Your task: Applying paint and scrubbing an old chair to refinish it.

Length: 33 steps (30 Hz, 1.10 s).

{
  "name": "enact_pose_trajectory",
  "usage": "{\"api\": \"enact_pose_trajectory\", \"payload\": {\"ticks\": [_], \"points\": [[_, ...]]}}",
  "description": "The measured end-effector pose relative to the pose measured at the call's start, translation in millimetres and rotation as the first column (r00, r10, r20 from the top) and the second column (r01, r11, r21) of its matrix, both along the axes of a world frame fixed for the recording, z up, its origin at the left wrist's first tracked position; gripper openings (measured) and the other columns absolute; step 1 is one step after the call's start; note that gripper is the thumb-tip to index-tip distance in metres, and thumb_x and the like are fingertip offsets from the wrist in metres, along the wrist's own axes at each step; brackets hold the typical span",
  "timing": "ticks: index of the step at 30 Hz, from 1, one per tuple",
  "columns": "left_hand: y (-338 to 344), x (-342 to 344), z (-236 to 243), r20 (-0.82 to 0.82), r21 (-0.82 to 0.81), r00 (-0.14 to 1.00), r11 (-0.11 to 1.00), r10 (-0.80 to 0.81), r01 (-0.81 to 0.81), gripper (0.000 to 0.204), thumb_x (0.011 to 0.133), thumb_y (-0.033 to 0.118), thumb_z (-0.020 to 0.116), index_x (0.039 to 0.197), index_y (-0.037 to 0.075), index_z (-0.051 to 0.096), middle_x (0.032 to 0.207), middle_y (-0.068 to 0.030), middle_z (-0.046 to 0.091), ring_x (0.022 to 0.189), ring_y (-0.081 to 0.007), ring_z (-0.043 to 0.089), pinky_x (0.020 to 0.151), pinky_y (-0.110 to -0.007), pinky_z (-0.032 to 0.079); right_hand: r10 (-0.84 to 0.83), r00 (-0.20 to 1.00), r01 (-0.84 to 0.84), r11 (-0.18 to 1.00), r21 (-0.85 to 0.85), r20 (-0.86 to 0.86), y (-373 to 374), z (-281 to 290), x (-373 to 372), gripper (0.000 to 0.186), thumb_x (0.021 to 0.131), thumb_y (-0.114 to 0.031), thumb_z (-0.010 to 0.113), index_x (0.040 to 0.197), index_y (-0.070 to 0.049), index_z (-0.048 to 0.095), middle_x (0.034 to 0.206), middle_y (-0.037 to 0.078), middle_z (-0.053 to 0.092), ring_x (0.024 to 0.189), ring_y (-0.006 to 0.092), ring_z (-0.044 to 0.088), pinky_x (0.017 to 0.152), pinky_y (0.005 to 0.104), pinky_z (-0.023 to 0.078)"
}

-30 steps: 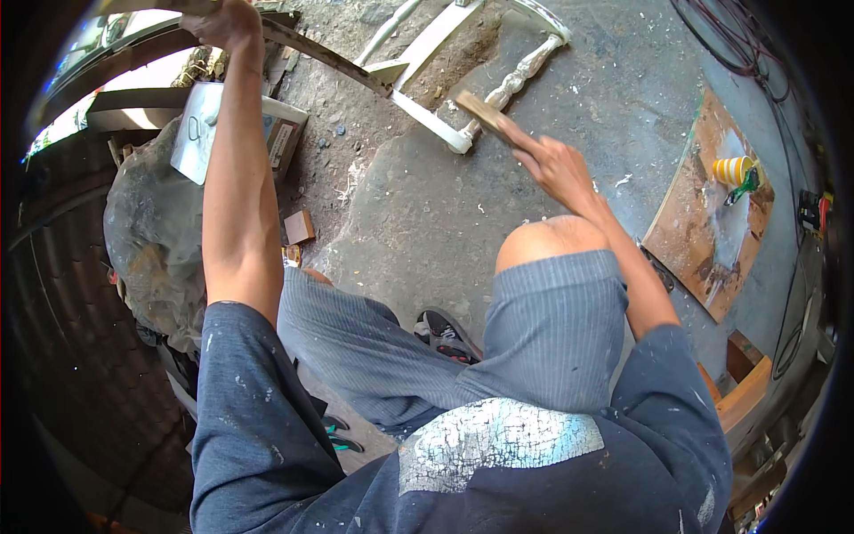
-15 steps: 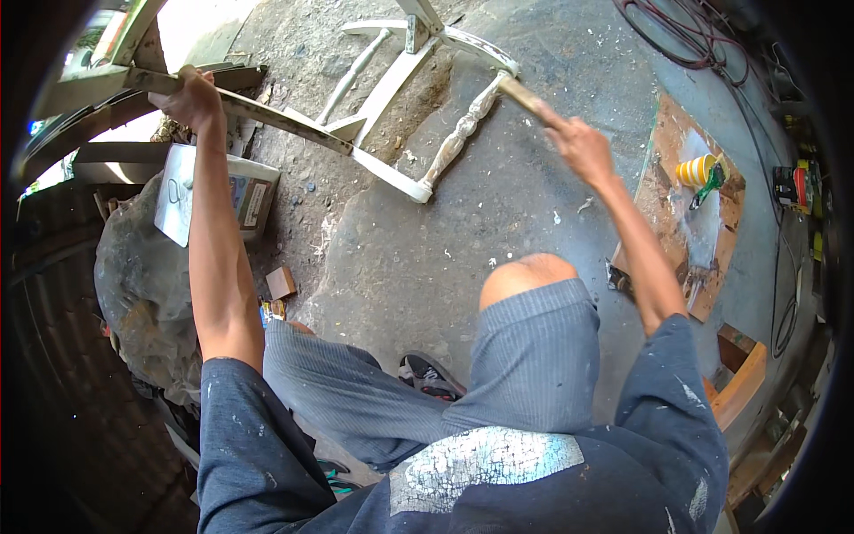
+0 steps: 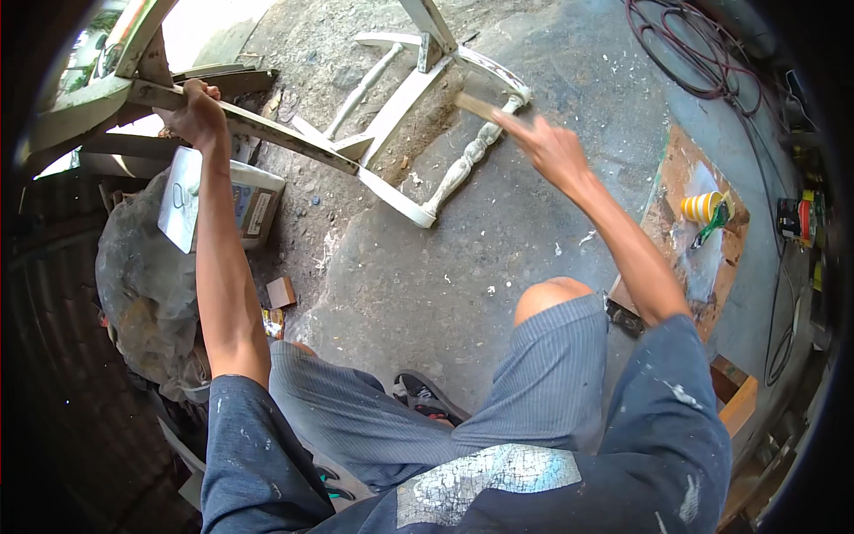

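Note:
A white-painted wooden chair frame (image 3: 405, 100) lies tilted on the ground, its paint worn and patchy. My left hand (image 3: 197, 116) is closed around one of its long rails at the upper left. In my right hand (image 3: 553, 153) is a flat tan stick (image 3: 478, 107), gripped near one end with the index finger stretched along it. The stick crosses above the upper end of a turned spindle (image 3: 467, 158) on the near right of the frame. Whether it touches the wood cannot be made out.
Left of the frame stands a square tin (image 3: 258, 209) with a pale lid, beside a plastic-wrapped bundle (image 3: 142, 276). A small wood block (image 3: 281, 292) lies near my knee. On the right, a stained board (image 3: 654, 214) bears a yellow-striped cup (image 3: 700, 207) and a green-handled brush (image 3: 712, 227). Coiled cables (image 3: 694, 53) lie beyond.
My right hand and the stick have moved left, past the spindle's upper end. My left hand keeps its hold on the rail. The whole view has shifted slightly.

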<state>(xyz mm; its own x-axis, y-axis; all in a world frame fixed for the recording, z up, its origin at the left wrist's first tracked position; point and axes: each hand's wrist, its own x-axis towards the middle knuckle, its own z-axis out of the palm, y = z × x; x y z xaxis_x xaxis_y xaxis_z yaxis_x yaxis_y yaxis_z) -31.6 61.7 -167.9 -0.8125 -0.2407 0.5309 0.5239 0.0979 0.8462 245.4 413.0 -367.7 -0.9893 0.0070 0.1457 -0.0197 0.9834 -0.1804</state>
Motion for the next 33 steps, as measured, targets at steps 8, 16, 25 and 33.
{"api": "enact_pose_trajectory", "payload": {"ticks": [8,16,25,33], "points": [[1.8,-20.0,-15.3,0.023,-0.006,0.997,0.997,-0.073,0.073,0.039,0.079,-0.008,0.051,0.113,-0.004,0.034,0.07,-0.0098,0.056,0.05,-0.0133,0.054,0.045,-0.024,0.046,-0.091,0.996,0.094,0.978,0.184,-0.023,75.0,-42.0,-9.1,0.059,0.101,-0.019,0.046,0.147,-0.051,0.027,0.067,0.007,0.052,0.043,0.0118,0.047,0.033,0.0242,0.043],[-18.2,-13.8,-7.2,-0.006,-0.129,1.0,0.991,0.027,-0.027,0.037,0.079,-0.002,0.051,0.112,-0.004,0.036,0.066,-0.0117,0.059,0.051,-0.0151,0.058,0.047,-0.025,0.048,0.012,1.0,-0.012,1.0,-0.007,0.005,-2.2,8.1,-0.9,0.055,0.102,-0.025,0.046,0.146,-0.052,0.028,0.066,0.008,0.051,0.044,0.0132,0.049,0.032,0.0224,0.042],[19.5,-12.4,-27.1,0.008,-0.061,1.0,0.998,-0.015,0.015,0.038,0.078,-0.009,0.052,0.111,0.0,0.035,0.072,-0.0088,0.052,0.051,-0.0132,0.051,0.046,-0.027,0.047,-0.153,0.987,0.144,0.981,0.13,0.057,53.5,-42.9,-56.3,0.047,0.098,-0.037,0.054,0.142,-0.048,0.042,0.075,0.014,0.061,0.049,0.0186,0.056,0.046,0.0346,0.05],[-0.1,-20.0,-8.8,-0.012,-0.068,1.0,0.998,-0.016,0.015,0.041,0.082,0.0,0.05,0.119,-0.006,0.034,0.075,-0.0137,0.06,0.051,-0.0169,0.058,0.047,-0.026,0.051,-0.208,0.978,0.209,0.977,-0.036,0.026,27.5,-42.0,14.7,0.056,0.099,-0.035,0.051,0.145,-0.054,0.026,0.072,0.013,0.058,0.045,0.0148,0.053,0.033,0.0247,0.045]]}}
